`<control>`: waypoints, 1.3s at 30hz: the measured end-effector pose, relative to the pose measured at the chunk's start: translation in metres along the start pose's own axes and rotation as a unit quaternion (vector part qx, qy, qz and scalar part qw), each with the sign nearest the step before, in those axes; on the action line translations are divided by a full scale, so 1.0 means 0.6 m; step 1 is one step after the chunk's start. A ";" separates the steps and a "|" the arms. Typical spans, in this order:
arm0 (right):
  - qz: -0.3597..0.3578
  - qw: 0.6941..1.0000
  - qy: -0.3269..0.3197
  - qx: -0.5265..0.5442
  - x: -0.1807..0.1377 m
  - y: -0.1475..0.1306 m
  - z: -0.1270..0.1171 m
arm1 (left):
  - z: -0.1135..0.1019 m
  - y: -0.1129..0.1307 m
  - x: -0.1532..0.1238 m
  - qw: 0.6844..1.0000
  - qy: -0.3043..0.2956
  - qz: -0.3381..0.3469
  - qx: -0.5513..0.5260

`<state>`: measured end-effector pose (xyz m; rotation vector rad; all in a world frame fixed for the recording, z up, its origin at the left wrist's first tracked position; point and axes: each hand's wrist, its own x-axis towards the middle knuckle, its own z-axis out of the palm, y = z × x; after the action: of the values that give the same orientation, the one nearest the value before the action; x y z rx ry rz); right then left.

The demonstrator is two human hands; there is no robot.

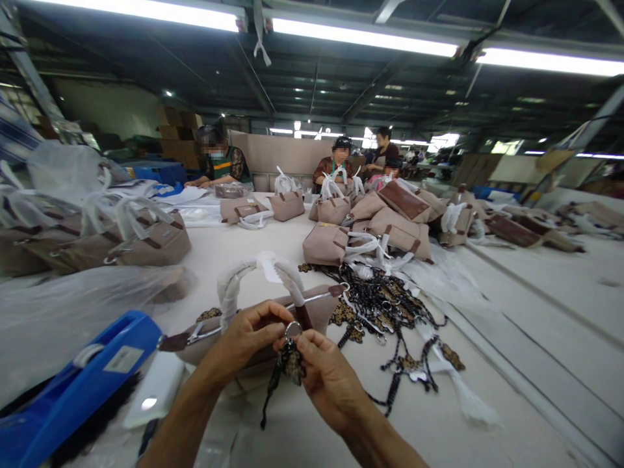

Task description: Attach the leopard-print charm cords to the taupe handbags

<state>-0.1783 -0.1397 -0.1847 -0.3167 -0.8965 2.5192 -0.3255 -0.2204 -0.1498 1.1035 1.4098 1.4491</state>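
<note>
Both hands meet in front of a taupe handbag (319,309) whose handles (229,286) are wrapped in white material. Between thumb and fingers, my left hand (256,335) pinches the side of a silver key ring (293,330). My right hand (331,370) is closed on the same keychain, at the ring's lower right. A dark, patterned charm (292,364) and a black cord (269,396) hang below the ring. The bag stands right behind the hands, partly hidden by them. Beside it on the right lies a heap of black-corded keychains with leopard-patterned charms (385,305).
A blue tape dispenser (97,377) and a white box-like object (156,387) lie at the left. Wrapped-handle bags (151,240) stand in a row at far left, and more bags (397,231) are piled ahead. Clear plastic (88,305) covers part of the table. Several people work across it.
</note>
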 end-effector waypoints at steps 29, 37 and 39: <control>-0.068 0.991 0.073 -0.088 0.009 0.002 -0.028 | -0.004 -0.008 0.010 0.985 -0.038 0.061 0.156; -0.066 0.978 0.058 -0.189 0.003 -0.014 -0.035 | -0.004 -0.013 0.010 0.991 -0.022 0.040 0.124; -0.074 0.970 0.065 -0.220 0.002 -0.021 -0.032 | -0.003 -0.012 0.010 0.992 -0.018 0.034 0.124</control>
<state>-0.1684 -0.1199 -0.1913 -0.5231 -1.3678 2.1179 -0.3293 -0.2146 -0.1569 1.3369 1.5703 1.3176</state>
